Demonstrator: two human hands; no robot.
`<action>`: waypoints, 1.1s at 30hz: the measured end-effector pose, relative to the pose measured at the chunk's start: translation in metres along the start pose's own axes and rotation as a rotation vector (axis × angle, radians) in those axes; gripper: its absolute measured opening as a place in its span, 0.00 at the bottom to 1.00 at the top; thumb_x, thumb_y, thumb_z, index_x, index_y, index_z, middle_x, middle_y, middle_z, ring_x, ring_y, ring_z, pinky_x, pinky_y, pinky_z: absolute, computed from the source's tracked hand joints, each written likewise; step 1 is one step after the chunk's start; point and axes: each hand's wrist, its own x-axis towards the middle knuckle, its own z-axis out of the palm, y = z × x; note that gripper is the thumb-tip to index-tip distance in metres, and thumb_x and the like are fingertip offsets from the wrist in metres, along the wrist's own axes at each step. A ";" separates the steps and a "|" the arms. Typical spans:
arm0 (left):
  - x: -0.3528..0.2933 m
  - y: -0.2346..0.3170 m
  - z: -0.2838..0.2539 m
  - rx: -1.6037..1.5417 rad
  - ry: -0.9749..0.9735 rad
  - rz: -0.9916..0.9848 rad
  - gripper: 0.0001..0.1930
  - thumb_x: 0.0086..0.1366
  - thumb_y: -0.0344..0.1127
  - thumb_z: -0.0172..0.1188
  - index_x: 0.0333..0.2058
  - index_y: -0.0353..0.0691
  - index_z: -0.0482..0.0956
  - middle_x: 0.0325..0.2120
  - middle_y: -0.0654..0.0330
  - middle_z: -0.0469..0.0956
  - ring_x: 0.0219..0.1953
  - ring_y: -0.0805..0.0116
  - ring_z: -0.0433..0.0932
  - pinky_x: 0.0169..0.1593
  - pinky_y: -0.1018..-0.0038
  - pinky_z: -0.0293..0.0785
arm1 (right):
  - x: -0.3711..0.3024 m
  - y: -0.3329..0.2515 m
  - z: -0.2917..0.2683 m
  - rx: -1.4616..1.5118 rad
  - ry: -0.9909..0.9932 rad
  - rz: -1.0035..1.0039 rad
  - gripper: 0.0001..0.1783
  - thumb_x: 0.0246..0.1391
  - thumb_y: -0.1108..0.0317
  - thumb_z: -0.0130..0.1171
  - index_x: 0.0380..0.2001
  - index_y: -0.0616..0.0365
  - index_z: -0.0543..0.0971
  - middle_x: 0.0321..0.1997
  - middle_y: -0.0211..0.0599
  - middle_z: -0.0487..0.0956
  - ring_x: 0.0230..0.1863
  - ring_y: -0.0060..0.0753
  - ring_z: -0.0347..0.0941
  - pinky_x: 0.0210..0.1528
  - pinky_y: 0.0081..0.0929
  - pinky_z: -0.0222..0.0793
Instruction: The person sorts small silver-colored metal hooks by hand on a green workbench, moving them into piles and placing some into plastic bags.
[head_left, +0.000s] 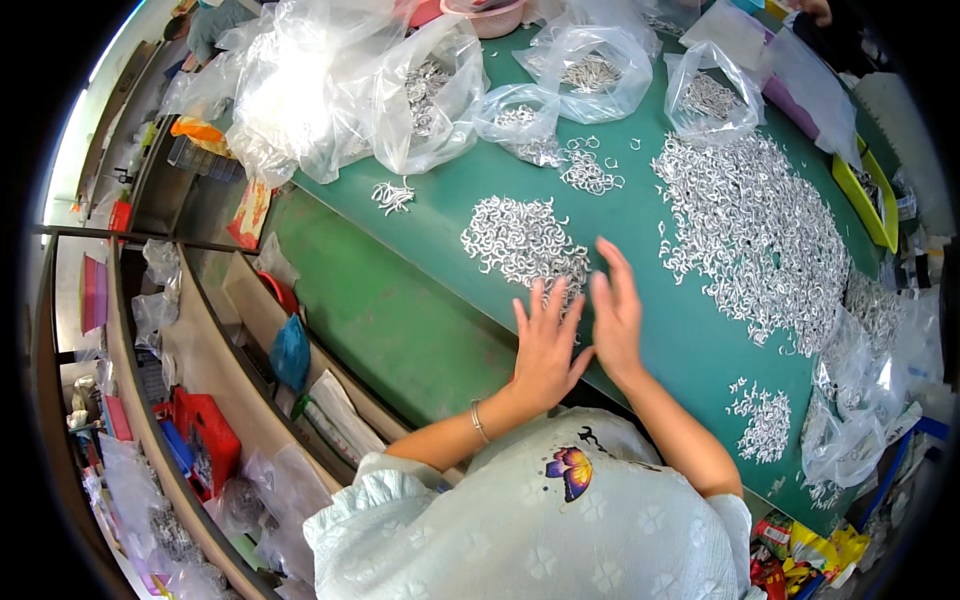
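Note:
A pile of small silver C-shaped metal pieces [520, 238] lies on the green table [440, 205] in front of me. My left hand [545, 350] is open, its spread fingertips at the pile's near edge; whether they touch the pieces I cannot tell. To its right, my right hand [617, 320] stands on edge with fingers stretched out and nothing held in them. Farther right spreads a much larger heap of similar pieces [750, 235]. A small heap [762, 422] sits near the table's right front part. Two more little clusters, a ring-like one [592, 172] and another [393, 196], lie beyond the pile.
Clear plastic bags of metal pieces [425, 100] line the far side, with another bag [712, 100] by the big heap. A yellow-green tray [868, 195] stands at the right edge. Shelves [190, 400] with a red bin [205, 440] run along the left, beside the green floor [370, 310].

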 end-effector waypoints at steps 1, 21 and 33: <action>0.009 0.000 -0.006 0.059 -0.105 0.064 0.37 0.57 0.38 0.65 0.63 0.38 0.61 0.68 0.46 0.50 0.69 0.37 0.47 0.60 0.28 0.46 | -0.010 -0.003 -0.011 0.066 0.030 0.058 0.22 0.68 0.67 0.43 0.62 0.65 0.65 0.67 0.43 0.65 0.70 0.36 0.56 0.71 0.33 0.47; 0.082 -0.008 0.012 0.312 -0.340 0.381 0.27 0.64 0.42 0.58 0.59 0.39 0.68 0.67 0.56 0.56 0.70 0.49 0.50 0.59 0.26 0.46 | 0.030 0.027 -0.110 -1.184 0.048 -0.149 0.32 0.59 0.54 0.58 0.64 0.53 0.66 0.72 0.48 0.55 0.72 0.59 0.47 0.70 0.58 0.43; 0.101 0.009 0.046 0.142 -0.337 0.224 0.29 0.67 0.34 0.52 0.64 0.32 0.58 0.67 0.43 0.53 0.70 0.44 0.49 0.68 0.42 0.45 | -0.045 -0.002 -0.158 -0.917 0.073 -0.135 0.29 0.55 0.63 0.61 0.60 0.56 0.71 0.70 0.43 0.62 0.73 0.52 0.51 0.70 0.55 0.38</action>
